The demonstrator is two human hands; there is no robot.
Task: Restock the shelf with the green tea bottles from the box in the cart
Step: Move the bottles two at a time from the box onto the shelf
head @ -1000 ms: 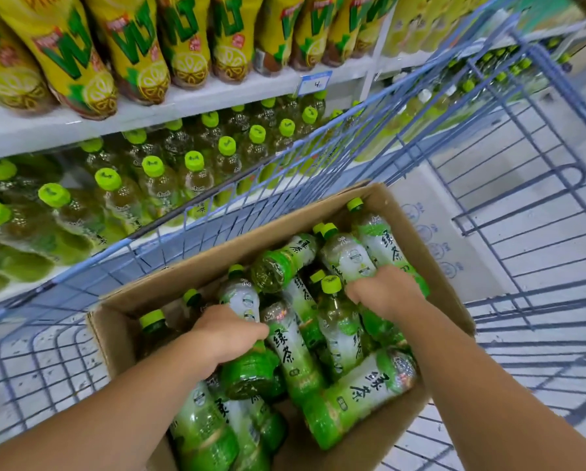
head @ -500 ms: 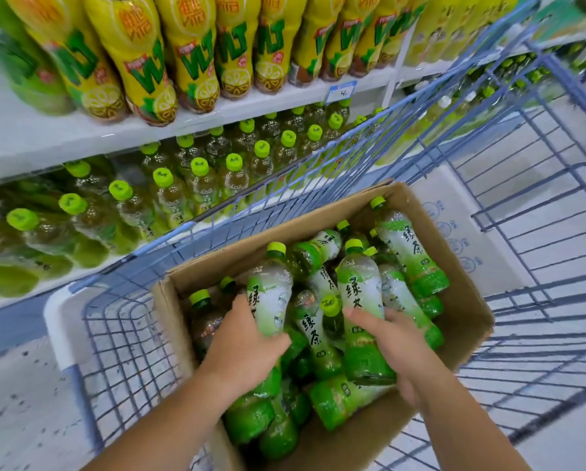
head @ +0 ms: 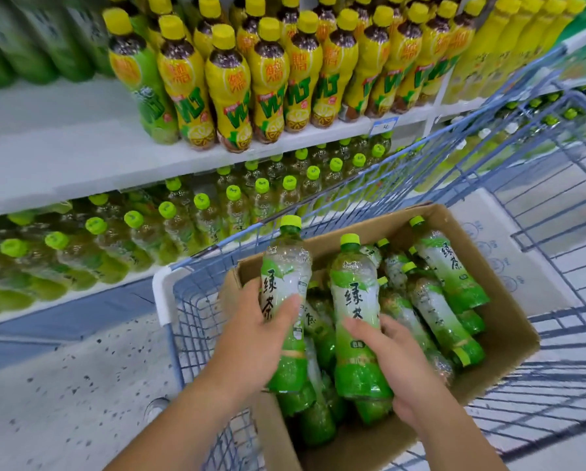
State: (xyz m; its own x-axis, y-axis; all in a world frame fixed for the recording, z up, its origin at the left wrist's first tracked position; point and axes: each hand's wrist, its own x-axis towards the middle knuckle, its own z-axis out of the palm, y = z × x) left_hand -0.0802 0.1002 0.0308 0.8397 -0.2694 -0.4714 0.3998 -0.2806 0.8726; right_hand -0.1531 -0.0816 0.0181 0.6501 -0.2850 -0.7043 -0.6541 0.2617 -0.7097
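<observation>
My left hand (head: pixel 256 334) grips a green tea bottle (head: pixel 286 266) upright, its green cap raised above the rim of the cardboard box (head: pixel 509 338). My right hand (head: pixel 400 362) grips a second green tea bottle (head: pixel 354 287), also upright, over the box's middle. Several more green tea bottles (head: pixel 444 300) lie loose in the box, which sits in the blue wire cart (head: pixel 196 321). Rows of green-capped tea bottles (head: pixel 169 226) stand on the lower shelf (head: pixel 91 290) to the left.
The upper shelf (head: pixel 64 158) carries yellow lemon tea bottles (head: pixel 230 86) and has bare room at its left. A price tag (head: pixel 383 125) hangs on its edge. Speckled floor (head: pixel 64 396) lies left of the cart, whose wire side stands between the box and the shelves.
Both hands have lifted their bottles from among the loose ones up to standing above the box. The view has tilted up, showing more of the shelves.
</observation>
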